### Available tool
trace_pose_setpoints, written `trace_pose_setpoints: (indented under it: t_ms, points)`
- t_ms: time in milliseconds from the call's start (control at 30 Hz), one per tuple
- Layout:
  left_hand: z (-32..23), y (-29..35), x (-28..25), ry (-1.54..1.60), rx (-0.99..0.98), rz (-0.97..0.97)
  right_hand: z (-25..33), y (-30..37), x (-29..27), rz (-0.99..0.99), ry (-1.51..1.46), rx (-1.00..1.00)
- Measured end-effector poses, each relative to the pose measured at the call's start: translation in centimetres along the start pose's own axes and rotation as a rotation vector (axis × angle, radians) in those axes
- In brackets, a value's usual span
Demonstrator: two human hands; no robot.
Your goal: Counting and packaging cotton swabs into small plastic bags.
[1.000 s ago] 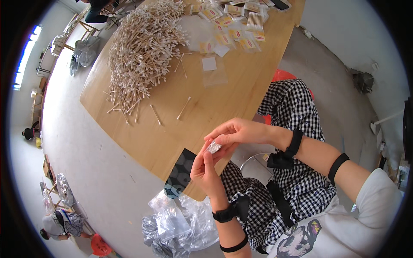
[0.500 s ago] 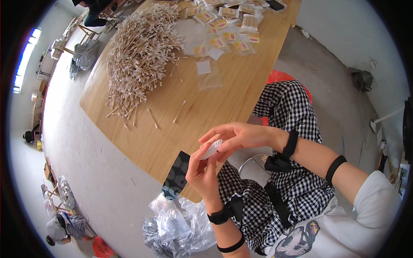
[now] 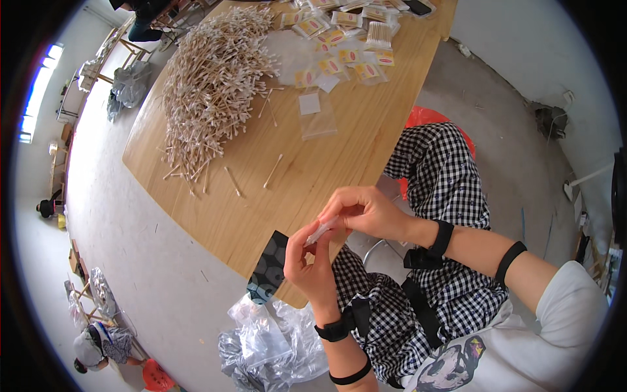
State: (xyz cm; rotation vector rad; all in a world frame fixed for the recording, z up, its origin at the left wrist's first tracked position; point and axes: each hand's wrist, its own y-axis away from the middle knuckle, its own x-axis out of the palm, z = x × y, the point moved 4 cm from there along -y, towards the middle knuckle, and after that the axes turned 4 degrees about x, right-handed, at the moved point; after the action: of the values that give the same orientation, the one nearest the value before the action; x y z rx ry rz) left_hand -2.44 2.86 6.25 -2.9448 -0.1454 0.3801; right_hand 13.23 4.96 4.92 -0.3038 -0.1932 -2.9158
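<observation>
Over the table's near edge, my left hand (image 3: 310, 264) is closed around a small bundle of cotton swabs (image 3: 318, 234), whose white tips show between the fingers. My right hand (image 3: 366, 212) pinches the far end of the same bundle with thumb and fingertips. Fingers cover most of the sticks. Beyond the hands, two loose cotton swabs (image 3: 273, 171) lie on the wood. A large heap of cotton swabs (image 3: 215, 85) covers the table's far left part. A clear zip bag (image 3: 319, 126) with a white card lies flat to the right of the heap.
Filled swab packets (image 3: 348, 55) crowd the far end of the wooden table (image 3: 313, 163), near a phone (image 3: 418, 8). A dark patterned sheet (image 3: 268, 268) lies at the near corner. Crumpled plastic bags (image 3: 274, 340) are below it. Another person (image 3: 98, 346) sits at the lower left.
The bundle has turned from showing its dotted round end to a narrow side. My right hand's fingers have drawn up into a pinch on it; my left hand has barely moved.
</observation>
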Motion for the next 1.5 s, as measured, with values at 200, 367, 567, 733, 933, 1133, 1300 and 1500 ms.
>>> trace_pose_setpoints:
  t_ms: [200,367,567,733,933,1133,1300,1500]
  points:
    - [0.3,0.5,0.3,0.079,-0.007,-0.045,0.6,-0.1,-0.2,0.016,0.071,-0.001]
    - [1.2,1.3,0.5,0.372,-0.331,-0.129,0.5,0.0,0.4,0.056,-0.047,0.281]
    - [0.8,1.3,1.2,0.278,-0.284,-0.153,0.0,-0.2,0.3,0.042,-0.100,0.252]
    - [2.7,1.2,0.6,0.547,-0.308,-0.134,-0.5,-0.6,-0.1,0.057,-0.113,0.289]
    - [2.7,1.1,0.5,0.474,-0.270,-0.085,0.0,-0.9,-0.3,0.035,-0.049,0.231]
    - [1.0,0.8,-0.3,0.278,-0.120,-0.052,1.0,0.3,0.5,0.013,-0.016,0.132]
    - [-5.0,2.1,-1.9,-0.093,0.239,-0.075,6.2,3.3,0.6,-0.074,0.345,-0.192]
    - [-10.3,6.3,-4.9,-0.103,0.408,0.032,9.6,9.1,3.8,0.056,0.505,-0.237]
